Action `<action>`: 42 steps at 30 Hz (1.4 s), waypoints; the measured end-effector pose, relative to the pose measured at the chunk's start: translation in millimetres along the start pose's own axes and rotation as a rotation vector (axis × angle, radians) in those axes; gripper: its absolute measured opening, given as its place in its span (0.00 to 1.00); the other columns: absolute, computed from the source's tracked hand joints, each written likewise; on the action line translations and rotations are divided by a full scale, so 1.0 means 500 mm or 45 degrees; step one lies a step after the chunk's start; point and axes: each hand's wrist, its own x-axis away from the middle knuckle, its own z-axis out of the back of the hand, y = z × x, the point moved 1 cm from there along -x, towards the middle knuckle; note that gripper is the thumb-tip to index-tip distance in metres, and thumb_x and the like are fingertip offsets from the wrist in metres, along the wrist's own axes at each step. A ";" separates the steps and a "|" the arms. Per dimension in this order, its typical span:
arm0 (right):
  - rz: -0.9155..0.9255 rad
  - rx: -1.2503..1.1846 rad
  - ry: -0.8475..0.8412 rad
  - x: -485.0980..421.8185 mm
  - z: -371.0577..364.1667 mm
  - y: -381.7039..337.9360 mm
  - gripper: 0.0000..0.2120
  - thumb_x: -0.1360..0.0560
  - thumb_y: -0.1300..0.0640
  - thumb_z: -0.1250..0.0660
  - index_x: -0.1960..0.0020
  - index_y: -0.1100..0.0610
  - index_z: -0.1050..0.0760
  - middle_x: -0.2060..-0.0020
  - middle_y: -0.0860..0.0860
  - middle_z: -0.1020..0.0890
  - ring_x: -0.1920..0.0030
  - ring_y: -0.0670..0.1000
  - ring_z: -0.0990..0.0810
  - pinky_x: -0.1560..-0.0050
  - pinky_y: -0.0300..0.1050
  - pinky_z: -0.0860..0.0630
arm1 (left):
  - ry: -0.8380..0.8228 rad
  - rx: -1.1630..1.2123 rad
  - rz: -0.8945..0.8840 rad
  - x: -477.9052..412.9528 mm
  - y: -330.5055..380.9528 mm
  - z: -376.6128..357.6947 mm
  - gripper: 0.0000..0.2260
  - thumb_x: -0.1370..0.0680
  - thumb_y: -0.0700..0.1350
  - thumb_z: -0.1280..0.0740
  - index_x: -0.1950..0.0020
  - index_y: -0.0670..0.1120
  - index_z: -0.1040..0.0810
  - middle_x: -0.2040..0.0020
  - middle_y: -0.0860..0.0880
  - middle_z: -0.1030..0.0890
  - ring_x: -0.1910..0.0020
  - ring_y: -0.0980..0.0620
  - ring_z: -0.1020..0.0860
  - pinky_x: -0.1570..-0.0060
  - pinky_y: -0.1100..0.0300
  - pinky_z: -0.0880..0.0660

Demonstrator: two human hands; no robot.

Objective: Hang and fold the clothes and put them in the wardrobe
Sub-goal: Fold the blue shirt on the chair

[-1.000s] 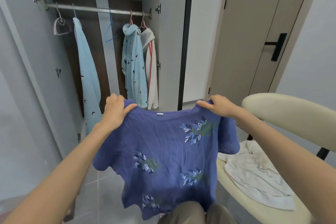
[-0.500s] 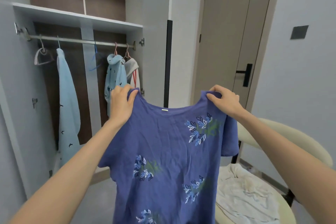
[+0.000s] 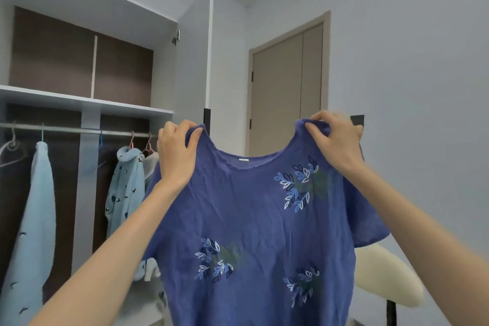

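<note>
Both hands pinch the blue shirt [image 3: 254, 219] at its shoulders, left hand [image 3: 176, 152] and right hand [image 3: 334, 140], holding it spread upright. Behind the shirt's left side stands the open wardrobe [image 3: 87, 108], pale blue garments [image 3: 31, 219] hanging from its rail [image 3: 74, 130].

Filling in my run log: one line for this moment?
left hand grips blue shirt shoulder | right hand grips other shoulder | shirt spread, not yet hung | wardrobe open

No readable text anywhere.
</note>
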 end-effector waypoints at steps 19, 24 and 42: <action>0.038 0.279 0.142 -0.069 0.274 0.014 0.09 0.22 0.47 0.37 0.50 0.49 0.22 0.51 0.51 0.18 0.44 0.57 0.25 0.54 0.47 0.46 | 0.083 0.141 -0.177 -0.077 0.267 0.060 0.12 0.19 0.49 0.39 0.46 0.42 0.22 0.53 0.42 0.29 0.53 0.49 0.34 0.54 0.61 0.40; -0.162 0.263 -0.236 0.064 0.197 0.133 0.07 0.23 0.47 0.36 0.52 0.47 0.22 0.51 0.48 0.17 0.44 0.53 0.24 0.52 0.47 0.45 | -0.278 0.049 -0.156 0.054 0.199 -0.056 0.11 0.20 0.51 0.38 0.49 0.46 0.22 0.55 0.46 0.31 0.51 0.46 0.32 0.54 0.59 0.39; -0.885 0.356 -0.927 0.614 -0.143 0.608 0.05 0.23 0.49 0.37 0.55 0.48 0.24 0.54 0.49 0.18 0.44 0.55 0.26 0.52 0.47 0.44 | -1.092 -0.078 0.209 0.655 -0.075 -0.533 0.09 0.20 0.48 0.37 0.56 0.46 0.21 0.59 0.50 0.27 0.56 0.49 0.30 0.55 0.58 0.38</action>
